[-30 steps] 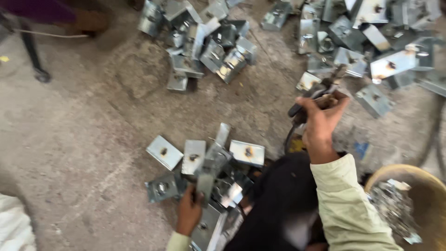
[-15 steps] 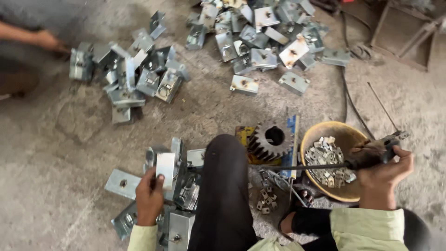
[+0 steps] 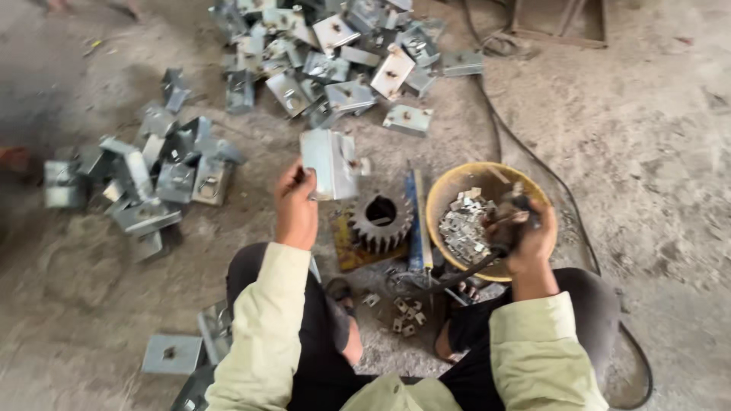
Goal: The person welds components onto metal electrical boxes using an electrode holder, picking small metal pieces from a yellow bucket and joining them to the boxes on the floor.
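Galvanised metal bracket (image 3: 329, 162), folded and pale grey, held up off the floor by left hand (image 3: 296, 205), fingers closed on its left edge. Just below the bracket, at 6 o'clock from it, dark toothed gear (image 3: 380, 221) lying flat on a yellow-red sheet (image 3: 345, 247), with a blue bar (image 3: 416, 221) touching its right side. At 3 o'clock from the gear, yellow bowl (image 3: 464, 179) filled with small square metal pieces (image 3: 462, 226). Right hand (image 3: 525, 236) over the bowl's right rim, closed around a dark tool (image 3: 509, 217); kind of tool too blurred to tell. Thin black rod or cable running from this hand toward 8 o'clock. A few loose small pieces (image 3: 403, 313) on the floor between the knees. Large heap of similar brackets (image 3: 335, 53) at 12 o'clock, second heap (image 3: 145, 179) at 9 o'clock, single flat plate (image 3: 171, 354) at 7 o'clock. Black cable (image 3: 525, 164) curving along the concrete floor at 2 o'clock.
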